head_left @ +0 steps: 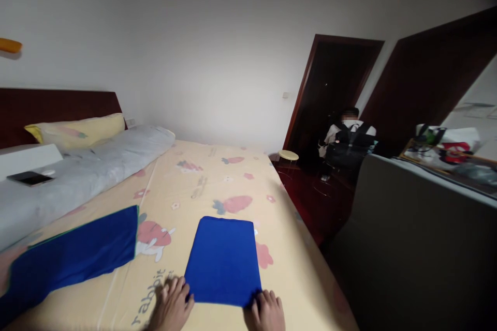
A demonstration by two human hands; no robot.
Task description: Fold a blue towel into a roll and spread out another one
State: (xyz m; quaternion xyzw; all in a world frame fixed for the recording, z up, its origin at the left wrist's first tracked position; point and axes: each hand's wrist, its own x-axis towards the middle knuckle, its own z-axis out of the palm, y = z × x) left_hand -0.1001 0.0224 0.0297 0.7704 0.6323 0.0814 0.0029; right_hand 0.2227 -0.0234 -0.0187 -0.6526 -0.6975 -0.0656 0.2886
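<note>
A folded blue cloth (223,261) lies flat as a neat rectangle on the bed, straight in front of me. My left hand (174,302) is at its near left corner, fingers bent and thumb by the edge, closed on the cloth. At the near right corner, my right hand (268,310) has its fingers curled and its thumb against the edge. Part of each grip is hidden under the fingers. Further left, a second blue cloth (83,248) with a green edge lies spread out in a long strip, running out of view at the lower left.
The bed's patterned sheet (202,165) is under both cloths. A grey quilt (116,158), a yellow pillow (89,132) and a dark tablet-like object (30,178) are at the left. A round stool (288,155), a seated person (349,137) and a cluttered desk (435,170) are at the right.
</note>
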